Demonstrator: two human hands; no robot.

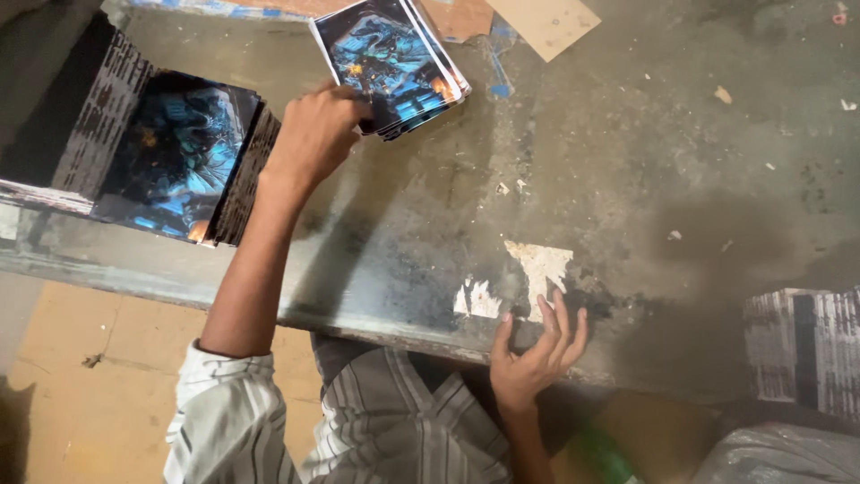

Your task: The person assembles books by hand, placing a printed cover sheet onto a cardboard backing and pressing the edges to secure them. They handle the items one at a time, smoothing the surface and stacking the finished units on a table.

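left hand (pixel 315 134) seemingly pinching printed stack (pixel 391 64), right hand (pixel 536 351) open, larger pile (pixel 175 154) alongside

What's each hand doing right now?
Left hand: closed on a small stack of printed cards.
Right hand: open, empty, resting on the table edge.

A worn grey table (pixel 627 179) — torn white paper patch (pixel 540 269), cardboard scrap (pixel 542 22), striped printed stack (pixel 806 350) at its right edge.

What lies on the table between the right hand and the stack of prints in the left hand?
Only bare, stained table with small paper scraps separates the right hand from the stack of prints in the left hand, seen in the head view.
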